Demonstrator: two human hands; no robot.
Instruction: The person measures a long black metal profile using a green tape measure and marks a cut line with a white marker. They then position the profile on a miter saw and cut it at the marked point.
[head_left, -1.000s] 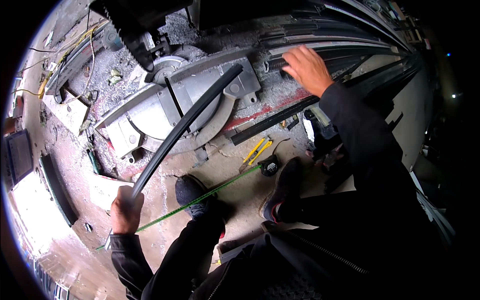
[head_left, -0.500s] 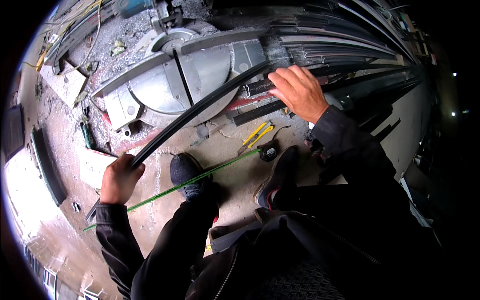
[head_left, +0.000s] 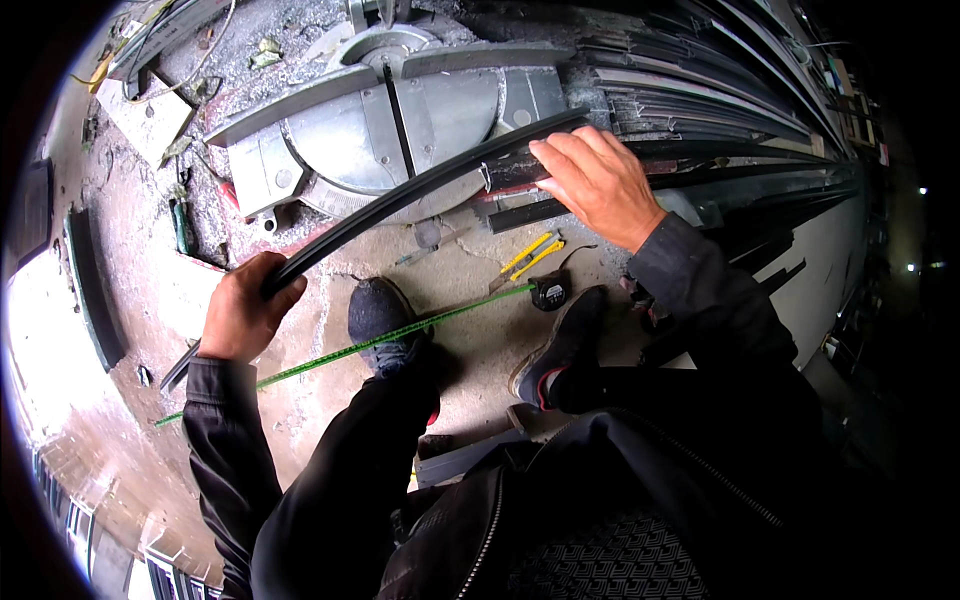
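A long black profile strip (head_left: 400, 195) slants across the view, from beside my left sleeve up to the right. My left hand (head_left: 247, 308) is closed around its lower part. My right hand (head_left: 600, 185) is close under the strip's far end, fingers bent and parted from the thumb. Its fingertips are at the strip's lower edge; whether they touch it I cannot tell. Behind the strip lies the silver round table of a mitre saw (head_left: 345, 135), with a dark slot through it. Below, a black tape measure (head_left: 548, 291) lies on the floor, its green blade (head_left: 320, 359) pulled out leftward.
A yellow utility knife (head_left: 535, 252) lies near the tape measure. Many dark profiles (head_left: 700, 85) are stacked at the far right; a short black bar (head_left: 528, 215) lies by the saw. Metal chips cover the floor around the saw. My shoes (head_left: 382, 318) stand beside the tape blade.
The view has shifted, so the saw and floor things appear farther right and higher. The strip's far end has slid right, now above my right hand. My left hand keeps its grip.
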